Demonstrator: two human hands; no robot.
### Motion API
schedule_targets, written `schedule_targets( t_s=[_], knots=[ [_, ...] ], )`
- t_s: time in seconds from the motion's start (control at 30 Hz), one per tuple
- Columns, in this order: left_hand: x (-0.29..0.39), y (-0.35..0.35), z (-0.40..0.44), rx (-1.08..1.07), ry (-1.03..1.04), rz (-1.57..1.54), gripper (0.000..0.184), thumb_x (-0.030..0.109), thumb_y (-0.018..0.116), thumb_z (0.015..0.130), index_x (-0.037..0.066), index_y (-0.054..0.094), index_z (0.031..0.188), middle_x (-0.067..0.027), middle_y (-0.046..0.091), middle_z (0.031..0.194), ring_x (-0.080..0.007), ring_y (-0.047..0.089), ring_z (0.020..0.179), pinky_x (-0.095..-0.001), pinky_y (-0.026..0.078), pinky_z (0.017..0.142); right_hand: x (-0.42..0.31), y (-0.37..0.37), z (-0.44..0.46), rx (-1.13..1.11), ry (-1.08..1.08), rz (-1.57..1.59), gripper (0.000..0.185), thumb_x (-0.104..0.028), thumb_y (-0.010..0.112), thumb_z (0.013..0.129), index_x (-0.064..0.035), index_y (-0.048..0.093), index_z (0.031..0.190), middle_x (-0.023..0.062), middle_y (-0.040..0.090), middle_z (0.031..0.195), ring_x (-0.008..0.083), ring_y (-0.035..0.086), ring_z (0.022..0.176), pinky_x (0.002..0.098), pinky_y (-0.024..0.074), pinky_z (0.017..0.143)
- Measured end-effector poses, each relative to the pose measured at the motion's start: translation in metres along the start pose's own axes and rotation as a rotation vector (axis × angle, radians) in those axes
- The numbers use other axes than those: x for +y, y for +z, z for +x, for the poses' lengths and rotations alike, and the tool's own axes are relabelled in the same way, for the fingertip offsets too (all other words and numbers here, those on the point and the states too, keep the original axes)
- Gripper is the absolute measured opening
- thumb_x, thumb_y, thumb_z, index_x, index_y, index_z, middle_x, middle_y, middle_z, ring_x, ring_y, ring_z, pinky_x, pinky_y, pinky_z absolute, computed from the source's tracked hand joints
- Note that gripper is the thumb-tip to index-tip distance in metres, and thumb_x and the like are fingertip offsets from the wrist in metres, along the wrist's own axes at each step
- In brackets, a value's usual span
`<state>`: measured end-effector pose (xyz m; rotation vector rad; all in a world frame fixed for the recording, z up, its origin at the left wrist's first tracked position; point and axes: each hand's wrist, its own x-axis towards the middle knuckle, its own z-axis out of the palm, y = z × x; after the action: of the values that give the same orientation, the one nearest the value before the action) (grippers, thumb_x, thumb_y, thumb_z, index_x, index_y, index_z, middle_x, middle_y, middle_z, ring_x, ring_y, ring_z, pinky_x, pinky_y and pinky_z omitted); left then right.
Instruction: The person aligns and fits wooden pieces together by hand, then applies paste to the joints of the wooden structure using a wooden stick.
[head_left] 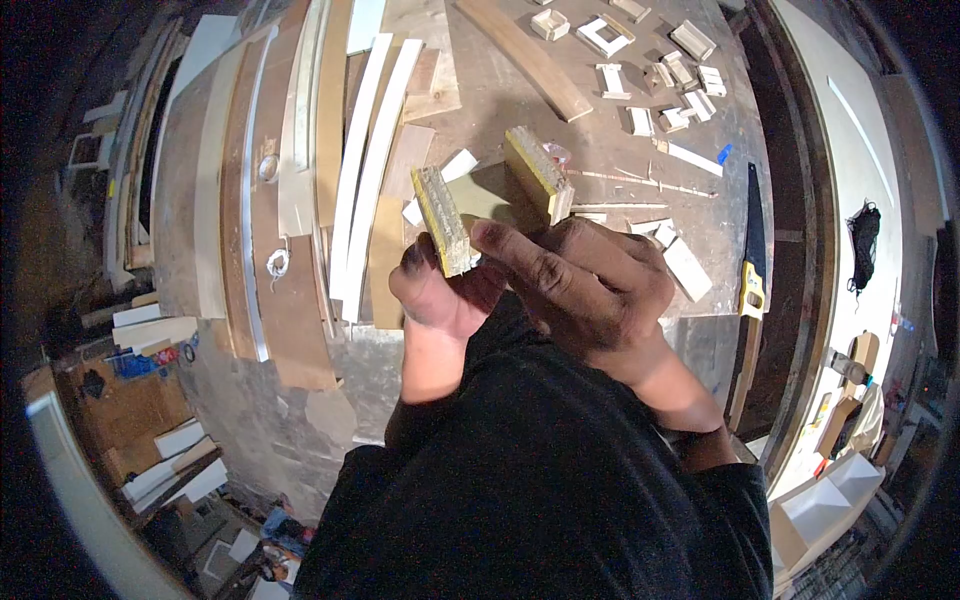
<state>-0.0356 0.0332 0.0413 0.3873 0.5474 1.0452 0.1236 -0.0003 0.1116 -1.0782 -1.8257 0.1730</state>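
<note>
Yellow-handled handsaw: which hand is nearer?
Right. The right hand is left of the handsaw in the head view, apart from it; the left hand is farther left, beyond the right.

A wooden assembly (488, 198), two yellow-edged blocks (440, 222) flanking an olive panel (482, 200), sits tilted in the fingers (550, 272).

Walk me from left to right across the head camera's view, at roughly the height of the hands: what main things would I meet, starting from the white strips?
Long white strips → left hand → right hand → handsaw → black stringy bundle.
</note>
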Motion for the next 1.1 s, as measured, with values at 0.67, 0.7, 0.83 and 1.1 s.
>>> schedule_targets(
  t_s=[0.67,0.7,0.83,1.1],
  knots=[
    [-0.007,0.008,0.0,-0.222,0.1,-0.146,0.089,0.059,0.064,0.073,0.007,0.042,0.142,-0.0166,0.051,0.136,-0.0342,0.052,0.124,-0.0474,0.043,0.104,-0.002,0.004,-0.001,0.079,0.07,0.059,0.045,-0.015,0.085,0.067,-0.0146,0.073,0.11,0.0009,0.059,0.066,0.015,0.056,0.054,0.0297,0.0458,0.051],
    [-0.005,0.009,-0.001,-0.249,0.056,-0.279,0.092,0.071,0.047,0.075,0.004,0.044,0.138,-0.0169,0.053,0.132,-0.0342,0.054,0.119,-0.0459,0.044,0.102,-0.004,0.001,0.0,0.074,0.092,0.084,0.047,-0.015,0.086,0.066,-0.0129,0.073,0.111,0.0008,0.058,0.064,0.0132,0.054,0.052,0.0282,0.0442,0.05],
    [-0.003,0.009,0.002,-0.111,0.076,-0.274,0.1,0.083,0.045,0.075,0.003,0.046,0.134,-0.0184,0.055,0.127,-0.033,0.056,0.113,-0.0457,0.046,0.099,-0.007,-0.011,-0.004,0.14,0.268,0.12,0.051,-0.016,0.088,0.065,-0.0064,0.072,0.112,-0.0001,0.053,0.058,0.0071,0.045,0.048,0.023,0.0367,0.047],
    [0.004,0.013,-0.001,-0.315,-0.092,-0.63,0.105,0.067,0.07,0.071,-0.006,0.036,0.138,-0.0197,0.049,0.129,-0.0327,0.052,0.117,-0.0432,0.047,0.1,0.008,-0.01,-0.008,0.035,0.543,0.202,0.039,-0.006,0.083,0.074,0.0011,0.07,0.11,-0.0039,0.054,0.062,0.0028,0.045,0.055,0.02,0.0318,0.049]
  ],
)
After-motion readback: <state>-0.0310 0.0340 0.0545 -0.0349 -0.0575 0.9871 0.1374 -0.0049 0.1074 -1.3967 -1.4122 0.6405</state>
